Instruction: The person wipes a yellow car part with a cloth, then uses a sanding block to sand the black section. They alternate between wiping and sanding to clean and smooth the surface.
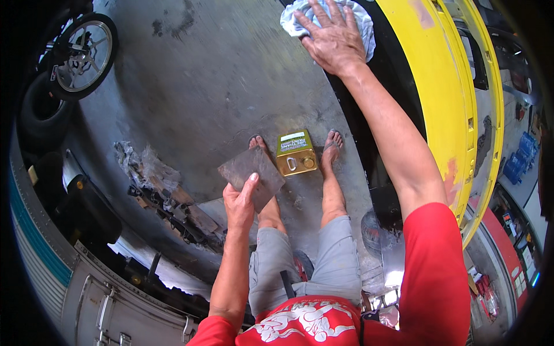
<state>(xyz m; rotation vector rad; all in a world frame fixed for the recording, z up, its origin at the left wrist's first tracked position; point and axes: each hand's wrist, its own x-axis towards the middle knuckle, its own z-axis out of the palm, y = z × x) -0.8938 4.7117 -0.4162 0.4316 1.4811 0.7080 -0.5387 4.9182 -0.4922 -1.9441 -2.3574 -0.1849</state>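
Observation:
My right hand (339,43) reaches far forward and lies with spread fingers on a crumpled white cloth (365,29). The cloth is pressed against the black lower part (392,86) of a yellow vehicle body panel (438,81). Closer to me, my left hand (240,203) pinches a thin, square, grey-brown sheet (254,171), thumb on top and fingers hidden beneath. A gold and olive metal paint can (296,153) with a round cap and a handle stands on the floor between my feet, just right of the sheet.
At the far left a motorcycle wheel (86,55) rests near a black tyre (43,109). Plastic-wrapped parts (147,167) lie on the concrete floor (202,75). A grey metal case (115,300) is at the lower left. Blue bottles (521,157) stand at the right.

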